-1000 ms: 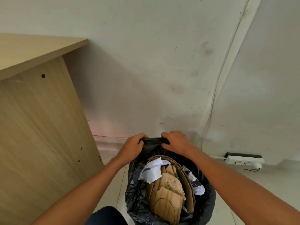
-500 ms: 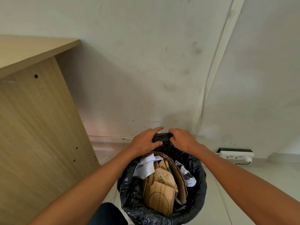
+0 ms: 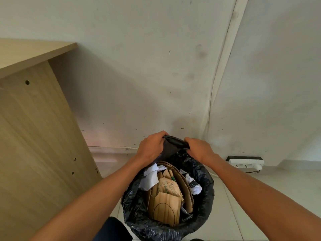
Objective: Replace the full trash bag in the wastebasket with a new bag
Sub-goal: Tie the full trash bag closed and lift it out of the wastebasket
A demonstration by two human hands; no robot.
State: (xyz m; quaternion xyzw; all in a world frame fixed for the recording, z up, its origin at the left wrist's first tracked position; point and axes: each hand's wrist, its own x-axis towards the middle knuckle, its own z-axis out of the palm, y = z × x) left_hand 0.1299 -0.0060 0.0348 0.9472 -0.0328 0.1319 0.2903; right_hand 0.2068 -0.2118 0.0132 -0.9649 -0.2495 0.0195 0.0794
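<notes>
A black trash bag (image 3: pixel 205 192) lines a round wastebasket on the tiled floor at the lower middle. It is stuffed with brown cardboard (image 3: pixel 165 211) and crumpled white paper (image 3: pixel 150 179). My left hand (image 3: pixel 152 147) and my right hand (image 3: pixel 199 148) both grip the bag's far rim, bunching the black plastic between them and lifting it a little off the basket's edge. The wastebasket itself is hidden under the bag.
A light wooden desk side panel (image 3: pixel 38 136) stands close on the left. A white wall rises behind the basket. A white power strip (image 3: pixel 245 163) lies on the floor at the right by the wall. My dark trouser knee (image 3: pixel 112 230) shows at the bottom.
My hands stay on the far rim and have drawn a little apart, stretching the bunched plastic between them. The view has shifted slightly.
</notes>
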